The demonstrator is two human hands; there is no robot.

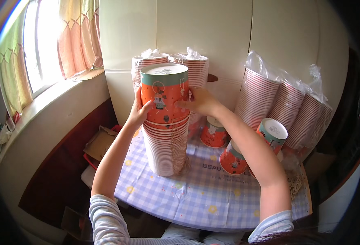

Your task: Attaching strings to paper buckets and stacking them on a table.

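**Top cup clasped between two hands above a nested column**

The top cup point(163, 98), printed orange with a green band and a flat white disc for its base, sits upside down on the tall stack point(157, 147). The left hand point(139, 108) and the right hand point(202, 101) curve around its opposite sides, thumbs pressed to the front wall. The stack shows closely spaced rolled rims (white edged with red), narrowing downward in the view. Beige cord netting point(180, 149) hangs along its right side. All stand on a table point(229, 212) with a creased, blue-and-white checked cloth point(141, 179). At right, inverted loose cups point(213, 132) stand near slanted ribbed stacks point(256, 98) wrapped in wrinkled, clear plastic point(255, 61); similar bagged columns point(196, 73) rise behind.
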